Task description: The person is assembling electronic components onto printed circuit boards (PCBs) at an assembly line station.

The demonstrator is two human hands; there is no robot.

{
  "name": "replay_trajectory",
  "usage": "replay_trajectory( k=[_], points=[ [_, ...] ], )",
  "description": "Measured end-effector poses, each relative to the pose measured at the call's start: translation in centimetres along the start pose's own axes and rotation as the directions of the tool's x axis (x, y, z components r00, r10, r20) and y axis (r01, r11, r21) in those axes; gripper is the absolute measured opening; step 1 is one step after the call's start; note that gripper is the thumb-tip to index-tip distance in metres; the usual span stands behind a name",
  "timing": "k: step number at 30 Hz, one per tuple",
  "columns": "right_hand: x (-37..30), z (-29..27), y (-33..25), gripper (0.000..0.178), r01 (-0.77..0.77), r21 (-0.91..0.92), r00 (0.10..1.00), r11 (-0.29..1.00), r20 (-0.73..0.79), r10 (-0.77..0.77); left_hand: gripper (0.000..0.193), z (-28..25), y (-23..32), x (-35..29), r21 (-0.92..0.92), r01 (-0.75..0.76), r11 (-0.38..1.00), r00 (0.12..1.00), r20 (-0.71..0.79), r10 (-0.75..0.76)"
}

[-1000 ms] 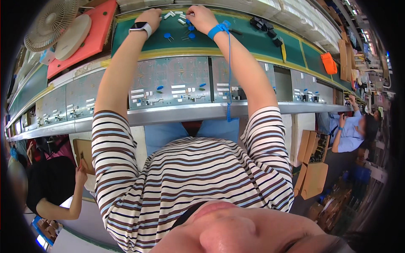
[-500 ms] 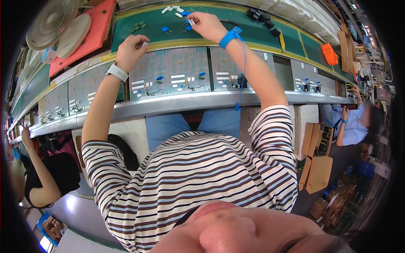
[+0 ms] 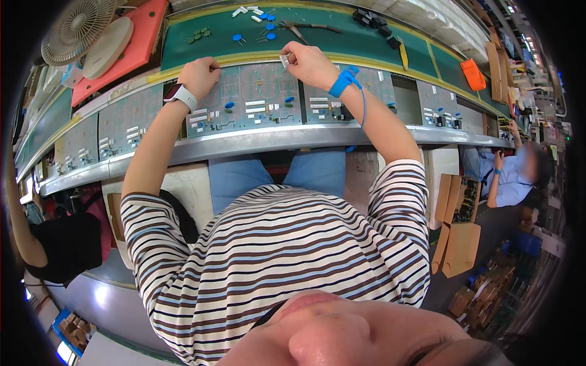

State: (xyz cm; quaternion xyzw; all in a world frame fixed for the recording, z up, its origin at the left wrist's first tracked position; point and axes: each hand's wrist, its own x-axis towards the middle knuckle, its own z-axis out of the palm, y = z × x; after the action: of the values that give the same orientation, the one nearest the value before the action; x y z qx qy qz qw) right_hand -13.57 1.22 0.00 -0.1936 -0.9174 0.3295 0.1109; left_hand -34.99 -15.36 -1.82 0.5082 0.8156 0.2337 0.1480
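My right hand pinches a small white block-shaped component above the far edge of the printed circuit boards. To its left, my left hand is closed over the far edge of a neighbouring board, its fingertips pressed together; whatever they hold is hidden. The boards carry white blocks and blue discs. Beyond my hands, on the green mat, lie blue disc capacitors, loose white components and green disc parts. Pliers with dark handles rest behind my right hand.
A metal rail runs along the near side of the boards. Black parts, a yellow tool and an orange item sit to the right. A fan stands far left. Other people work at both sides.
My right hand has come back from the loose parts toward the boards with the white component, uncovering the pliers. My left hand has shifted right and nearer; the white piece at its fingertips no longer shows.
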Motion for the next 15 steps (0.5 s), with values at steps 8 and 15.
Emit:
replay_trajectory(
  k=[8,15],
  points=[
    [-0.9,-0.3,-0.3,0.021,0.057,-0.352,0.998,0.934,0.036,-0.048,0.014,1.1,-0.4,0.8,0.088,0.007,0.996,0.999,-0.036,-0.003],
    [-0.3,0.2,-0.1,0.020,0.179,-0.510,0.984,0.841,0.099,-0.149,0.012,1.3,0.9,1.0,0.155,-0.003,0.988,0.998,-0.063,0.012]
  ],
)
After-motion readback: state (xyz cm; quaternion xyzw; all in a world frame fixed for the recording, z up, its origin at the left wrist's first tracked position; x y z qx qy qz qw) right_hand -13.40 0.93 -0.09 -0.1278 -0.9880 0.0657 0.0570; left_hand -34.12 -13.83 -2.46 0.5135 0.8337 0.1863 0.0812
